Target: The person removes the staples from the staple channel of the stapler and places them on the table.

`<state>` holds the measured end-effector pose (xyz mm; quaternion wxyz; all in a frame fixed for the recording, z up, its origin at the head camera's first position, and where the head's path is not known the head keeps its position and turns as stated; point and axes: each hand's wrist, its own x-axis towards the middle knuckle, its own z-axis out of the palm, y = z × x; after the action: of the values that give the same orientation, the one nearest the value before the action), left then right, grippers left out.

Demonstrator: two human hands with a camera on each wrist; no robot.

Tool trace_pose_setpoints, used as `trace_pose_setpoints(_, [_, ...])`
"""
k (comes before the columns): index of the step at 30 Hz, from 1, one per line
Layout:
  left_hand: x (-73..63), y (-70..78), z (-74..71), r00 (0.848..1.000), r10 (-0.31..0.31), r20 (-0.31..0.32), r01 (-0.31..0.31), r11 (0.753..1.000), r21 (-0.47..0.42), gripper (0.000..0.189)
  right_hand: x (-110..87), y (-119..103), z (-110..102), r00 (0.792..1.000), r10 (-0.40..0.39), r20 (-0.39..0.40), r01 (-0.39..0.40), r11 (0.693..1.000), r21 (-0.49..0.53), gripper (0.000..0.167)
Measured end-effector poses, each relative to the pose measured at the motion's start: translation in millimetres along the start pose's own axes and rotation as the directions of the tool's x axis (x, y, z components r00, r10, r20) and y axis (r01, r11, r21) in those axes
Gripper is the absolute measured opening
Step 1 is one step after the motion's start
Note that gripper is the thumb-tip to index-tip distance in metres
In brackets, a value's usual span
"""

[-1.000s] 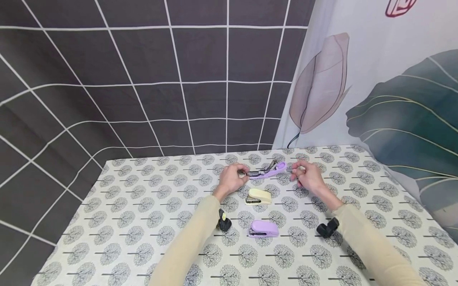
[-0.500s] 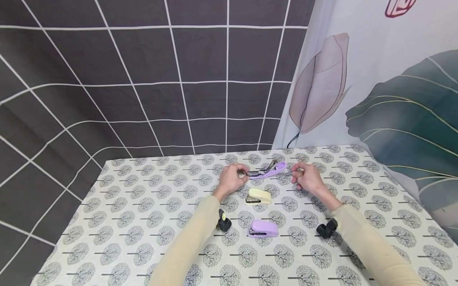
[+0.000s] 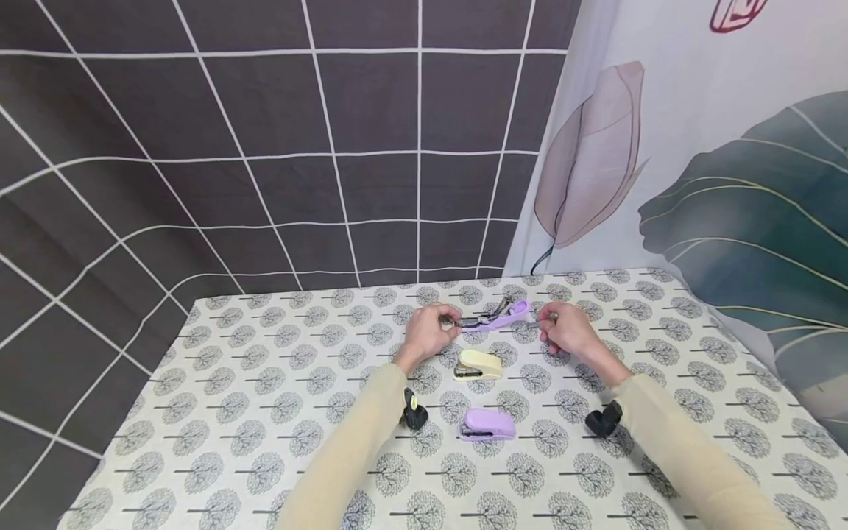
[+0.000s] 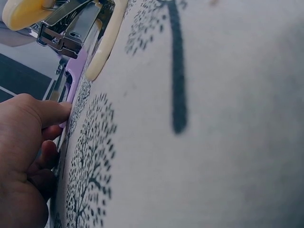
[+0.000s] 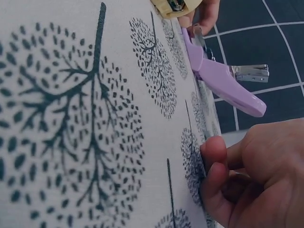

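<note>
A purple stapler (image 3: 509, 316) lies opened out at the far part of the table, its metal magazine raised off the purple body. My left hand (image 3: 429, 330) pinches its left end between thumb and fingers. Just right of the stapler, my right hand (image 3: 567, 326) has thumb and fingertips pressed together on a thin grey strip (image 3: 534, 324), like a row of staples; the fingers cover most of it. In the right wrist view the purple stapler (image 5: 228, 88) points toward my right hand (image 5: 259, 175), with a gap between them.
A cream-yellow stapler (image 3: 478, 364) sits closer to me, below the opened one. Nearer still is a second purple stapler (image 3: 487, 425), closed. The tree-patterned cloth (image 3: 265, 412) covers the table, and a dark gridded curtain (image 3: 278, 191) hangs behind its far edge.
My right hand's fingers have drawn closer together around the thin strip, which has turned to point at the stapler. The left hand and the staplers keep their places.
</note>
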<state>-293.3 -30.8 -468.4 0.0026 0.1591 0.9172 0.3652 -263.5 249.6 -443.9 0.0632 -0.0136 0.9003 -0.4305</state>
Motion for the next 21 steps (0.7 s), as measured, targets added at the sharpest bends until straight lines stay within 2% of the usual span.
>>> trace_pose_setpoints(8, [-0.3,-2.0,0.8,1.0,0.0,0.003,0.0,1.0,-0.023,0.026,2.6,-4.4,-3.2,0.998,0.023,0.061,-0.021,0.999,-0.035,0.014])
trace_pose_setpoints(18, [-1.1,-7.0,2.4,1.0,0.004,-0.008,-0.005,0.998,-0.062,0.027,-4.2,5.7,-7.5,0.997,0.044,0.063,-0.048,0.996,0.07,0.026])
trace_pose_setpoints(21, [-1.6,-7.7,0.3,1.0,-0.002,-0.004,0.002,0.995,-0.099,0.028,-7.8,7.3,-8.0,0.998,0.022,0.054,-0.026,0.996,0.085,0.028])
